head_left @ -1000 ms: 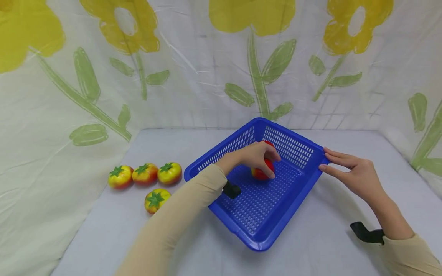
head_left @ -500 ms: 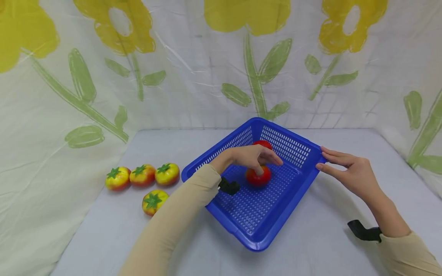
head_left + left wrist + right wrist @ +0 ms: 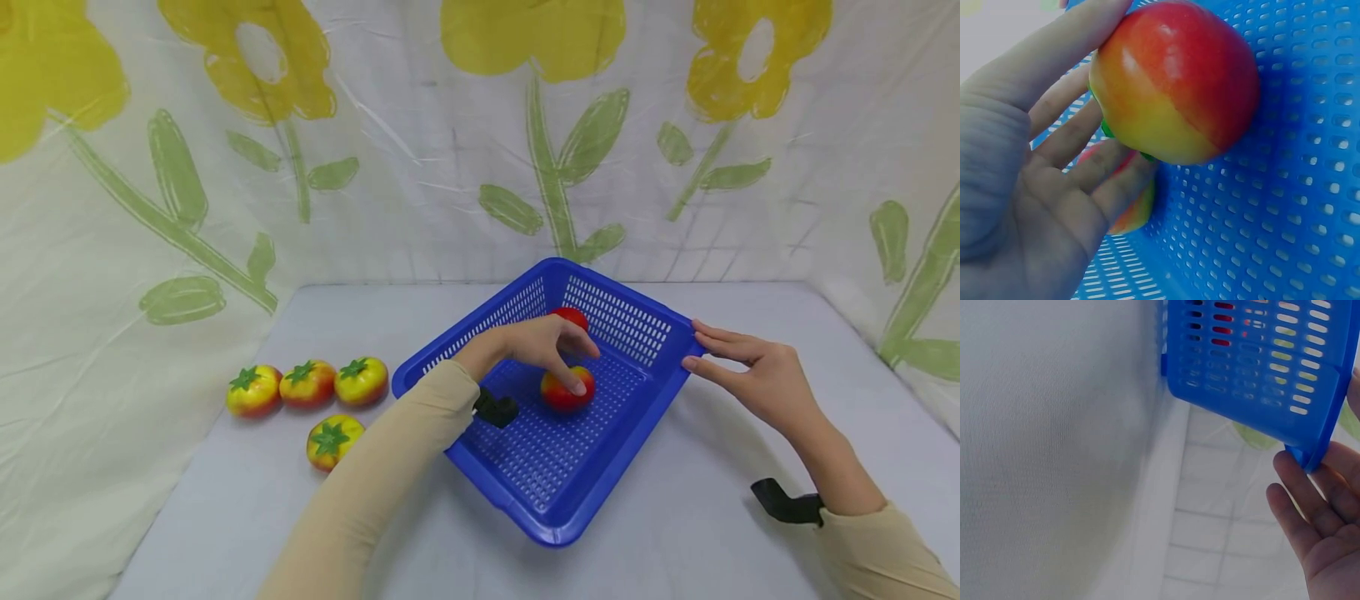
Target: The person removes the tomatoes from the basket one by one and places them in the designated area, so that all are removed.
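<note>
My left hand [image 3: 536, 342] reaches into a blue plastic basket [image 3: 491, 493]. Its thumb and fingers are bent about a red-and-yellow toy tomato [image 3: 564, 397] low over the slotted floor. In the left wrist view, the thumb lies along the top of this tomato [image 3: 1179, 87], and the fingers are at its green-leafed side. A second tomato [image 3: 573, 317] sits in the far corner, partly covered by the hand. At the basket's right corner, my right hand [image 3: 757, 375] pinches the rim between thumb and fingers; its fingertips [image 3: 1288, 465] show under the edge in the right wrist view.
Left of the basket, three tomatoes form a row: a left one [image 3: 254, 392], a middle one [image 3: 307, 385] and a right one [image 3: 362, 381]. Another tomato [image 3: 332, 442] lies nearer, beside the left sleeve [image 3: 390, 475]. A flower-painted cloth [image 3: 420, 208] hangs behind the white table [image 3: 637, 550].
The left hand's thumb lifted, then came down on the tomato again. That tomato has turned, with yellow showing on its upper side now. The right hand stays at the basket's corner.
</note>
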`<state>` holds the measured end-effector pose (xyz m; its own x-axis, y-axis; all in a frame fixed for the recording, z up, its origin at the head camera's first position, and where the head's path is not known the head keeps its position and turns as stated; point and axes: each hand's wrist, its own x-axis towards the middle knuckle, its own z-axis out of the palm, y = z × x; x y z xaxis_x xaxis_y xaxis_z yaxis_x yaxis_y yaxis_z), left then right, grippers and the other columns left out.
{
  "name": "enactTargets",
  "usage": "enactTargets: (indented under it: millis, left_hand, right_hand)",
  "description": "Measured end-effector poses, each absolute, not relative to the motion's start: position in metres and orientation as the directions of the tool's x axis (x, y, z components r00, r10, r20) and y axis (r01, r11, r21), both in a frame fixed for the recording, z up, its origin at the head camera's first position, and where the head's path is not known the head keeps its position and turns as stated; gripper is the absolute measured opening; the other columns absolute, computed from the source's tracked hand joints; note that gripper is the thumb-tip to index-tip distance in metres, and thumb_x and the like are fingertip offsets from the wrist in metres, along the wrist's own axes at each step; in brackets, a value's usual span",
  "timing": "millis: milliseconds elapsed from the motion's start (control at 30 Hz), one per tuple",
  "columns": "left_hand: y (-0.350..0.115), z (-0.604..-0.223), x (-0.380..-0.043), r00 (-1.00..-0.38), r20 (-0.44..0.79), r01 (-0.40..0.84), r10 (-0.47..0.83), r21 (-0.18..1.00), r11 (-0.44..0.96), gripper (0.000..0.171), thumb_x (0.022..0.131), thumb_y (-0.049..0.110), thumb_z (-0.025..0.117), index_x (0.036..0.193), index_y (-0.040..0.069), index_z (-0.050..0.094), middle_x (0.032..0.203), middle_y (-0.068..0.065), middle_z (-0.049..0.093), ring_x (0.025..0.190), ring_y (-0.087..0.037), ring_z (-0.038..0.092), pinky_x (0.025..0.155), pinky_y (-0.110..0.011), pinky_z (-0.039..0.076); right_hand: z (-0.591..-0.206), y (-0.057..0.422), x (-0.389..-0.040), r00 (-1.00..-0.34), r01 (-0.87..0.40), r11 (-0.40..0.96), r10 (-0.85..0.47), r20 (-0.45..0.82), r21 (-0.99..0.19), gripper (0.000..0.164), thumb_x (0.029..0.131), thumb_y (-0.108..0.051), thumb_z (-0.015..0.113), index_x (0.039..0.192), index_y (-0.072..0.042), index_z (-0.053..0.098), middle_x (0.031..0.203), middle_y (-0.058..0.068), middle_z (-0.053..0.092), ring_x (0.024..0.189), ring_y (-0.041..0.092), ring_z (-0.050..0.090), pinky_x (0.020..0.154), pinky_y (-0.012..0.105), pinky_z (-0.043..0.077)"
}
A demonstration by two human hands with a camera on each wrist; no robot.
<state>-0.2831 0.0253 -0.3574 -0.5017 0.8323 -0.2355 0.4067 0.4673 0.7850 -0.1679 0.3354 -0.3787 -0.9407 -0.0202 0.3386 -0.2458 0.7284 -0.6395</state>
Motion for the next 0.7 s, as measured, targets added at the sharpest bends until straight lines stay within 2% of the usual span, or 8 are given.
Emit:
enactTargets:
  millis: [133,233,333,433,533,567,667,700]
  left_hand:
    - [0.0241,-0.3582,-0.2830,-0.488,-0.250,0.390,0.836,0.794,0.465,0.061,0.076,0.027,0.087,0.128,0.007,0.064,0.127,-0.005,0.062,0.114,-0.017,0.057,0.086,-0.026,0.052]
    - [0.0241,-0.3594,-0.2838,-0.479,-0.260,0.376,0.838,0.802,0.464,0.058,0.076,0.026,0.087,0.126,0.006,0.065,0.122,0.000,0.064,0.111,-0.015,0.058,0.085,-0.025,0.052]
    - [0.0248,-0.3600,-0.2845,-0.467,-0.263,0.369,0.844,0.809,0.457,0.057,0.076,0.025,0.087,0.126,0.006,0.066,0.121,0.001,0.064,0.109,-0.012,0.058,0.085,-0.025,0.052]
    - [0.0257,-0.3601,-0.2845,-0.457,-0.263,0.360,0.850,0.819,0.447,0.058,0.076,0.024,0.087,0.126,0.005,0.065,0.125,-0.003,0.063,0.108,-0.013,0.059,0.084,-0.025,0.052]
    - [0.0262,-0.3602,-0.2838,-0.451,-0.267,0.344,0.851,0.828,0.442,0.059,0.076,0.022,0.087,0.127,0.004,0.064,0.128,-0.007,0.062,0.108,-0.013,0.060,0.084,-0.026,0.053]
    - [0.0260,-0.3601,-0.2836,-0.450,-0.270,0.345,0.851,0.827,0.444,0.059,0.076,0.023,0.087,0.127,0.004,0.064,0.128,-0.008,0.061,0.108,-0.014,0.060,0.084,-0.025,0.053]
    - [0.0248,-0.3602,-0.2832,-0.454,-0.287,0.358,0.844,0.809,0.467,0.060,0.076,0.026,0.087,0.127,0.004,0.064,0.124,-0.003,0.063,0.109,-0.014,0.060,0.085,-0.025,0.052]
    - [0.0244,-0.3604,-0.2832,-0.455,-0.293,0.366,0.841,0.800,0.476,0.060,0.076,0.027,0.087,0.127,0.005,0.065,0.122,-0.001,0.064,0.110,-0.014,0.059,0.086,-0.025,0.051]
  right_hand:
    - [-0.3792,0.3357,-0.1682,-0.941,-0.245,0.729,-0.019,0.339,-0.639,0.053,0.082,-0.036,0.082,0.128,-0.015,0.067,0.132,0.002,0.061,0.124,0.033,0.053,0.102,0.023,0.040]
    - [-0.3802,0.3365,-0.1685,-0.939,-0.247,0.728,-0.018,0.342,-0.639,0.053,0.081,-0.035,0.082,0.128,-0.015,0.067,0.132,0.001,0.061,0.124,0.033,0.053,0.091,0.005,0.032]
    - [-0.3807,0.3371,-0.1687,-0.939,-0.248,0.725,-0.017,0.343,-0.643,0.053,0.081,-0.035,0.082,0.128,-0.016,0.067,0.132,0.001,0.061,0.124,0.033,0.052,0.089,0.003,0.030]
    - [-0.3810,0.3374,-0.1687,-0.941,-0.243,0.725,-0.014,0.339,-0.645,0.053,0.081,-0.036,0.082,0.128,-0.016,0.067,0.132,0.001,0.061,0.125,0.032,0.052,0.090,0.004,0.031]
    - [-0.3804,0.3373,-0.1687,-0.945,-0.233,0.722,-0.010,0.327,-0.652,0.053,0.081,-0.036,0.082,0.129,-0.017,0.067,0.133,0.001,0.060,0.126,0.032,0.051,0.102,0.023,0.039]
    - [-0.3802,0.3371,-0.1686,-0.946,-0.231,0.722,-0.010,0.324,-0.653,0.054,0.081,-0.037,0.082,0.129,-0.017,0.067,0.133,0.000,0.060,0.126,0.031,0.051,0.103,0.025,0.039]
    - [-0.3794,0.3365,-0.1686,-0.949,-0.226,0.718,-0.010,0.315,-0.658,0.054,0.081,-0.037,0.081,0.129,-0.016,0.066,0.134,0.001,0.059,0.127,0.032,0.050,0.102,0.050,0.040]
    - [-0.3793,0.3363,-0.1686,-0.949,-0.224,0.721,-0.009,0.314,-0.656,0.055,0.081,-0.038,0.081,0.129,-0.016,0.066,0.134,0.001,0.059,0.127,0.032,0.050,0.103,0.045,0.041]
